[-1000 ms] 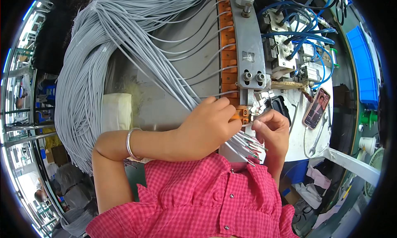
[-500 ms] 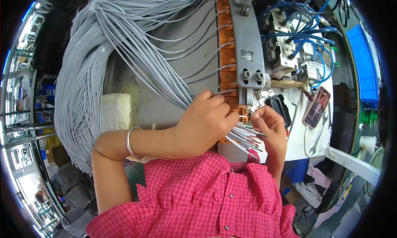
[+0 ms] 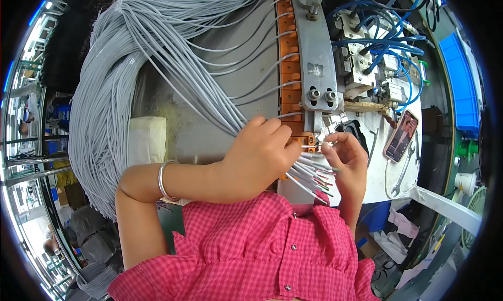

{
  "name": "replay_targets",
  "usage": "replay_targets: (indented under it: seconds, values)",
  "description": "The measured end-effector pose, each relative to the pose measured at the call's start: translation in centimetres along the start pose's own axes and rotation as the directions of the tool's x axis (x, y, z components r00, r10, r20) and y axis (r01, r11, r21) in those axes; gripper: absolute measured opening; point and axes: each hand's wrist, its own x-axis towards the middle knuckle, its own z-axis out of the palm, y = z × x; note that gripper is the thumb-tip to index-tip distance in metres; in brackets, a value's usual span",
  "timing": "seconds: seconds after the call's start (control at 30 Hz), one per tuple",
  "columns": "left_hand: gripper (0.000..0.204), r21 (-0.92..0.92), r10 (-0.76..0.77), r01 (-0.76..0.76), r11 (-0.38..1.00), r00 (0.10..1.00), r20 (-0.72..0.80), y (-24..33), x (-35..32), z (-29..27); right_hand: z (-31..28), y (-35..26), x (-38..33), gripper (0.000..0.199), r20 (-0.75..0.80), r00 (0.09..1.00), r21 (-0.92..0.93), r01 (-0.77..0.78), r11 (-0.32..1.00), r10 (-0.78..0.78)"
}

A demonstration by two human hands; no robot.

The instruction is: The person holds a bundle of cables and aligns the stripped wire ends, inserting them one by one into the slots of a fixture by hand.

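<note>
My left hand (image 3: 263,152) is closed round a bundle of grey cables (image 3: 222,115). Their stripped ends (image 3: 313,176), with white, green and red wires showing, fan out below its fingers towards the right. One thin white wire end (image 3: 309,146) runs from the left fingertips to my right hand (image 3: 347,157), whose thumb and forefinger pinch at its tip. The tip itself is hidden by the fingers. Just behind both hands an orange block strip (image 3: 291,99) holds several single grey cables in its slots, and its nearest block lies beside the left fingertips.
A metal clamp plate (image 3: 317,60) runs along the strip. Pneumatic valves (image 3: 361,65) with blue hoses stand at the back right. A phone (image 3: 402,136), a wrench (image 3: 404,170) and a black tray (image 3: 358,136) lie on the right. A thick cable heap (image 3: 102,107) hangs over the left side.
My right hand has shifted slightly to the right, and its fingers have turned a little. The left hand keeps its hold on the cable bundle, almost unmoved.
</note>
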Motion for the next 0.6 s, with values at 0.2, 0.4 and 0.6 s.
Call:
replay_targets:
  seconds: [0.2,0.4,0.6]
  values:
    - [0.027,-0.143,-0.031,0.048,0.989,0.992,0.120,0.0,0.1,-1.0,0.9,-0.8,-0.3,0.011,0.033,0.997,0.143,0.070,0.987,-0.076]
    - [0.032,-0.216,-0.054,0.060,0.975,0.998,0.035,0.1,0.5,-1.6,0.6,0.0,-0.3,0.008,-0.010,0.992,0.156,0.127,0.980,-0.127]
    - [0.032,-0.200,-0.001,0.005,0.980,1.000,0.024,-0.1,0.2,-1.3,0.5,0.1,-0.3,0.008,-0.044,0.992,0.168,0.122,0.978,-0.116]
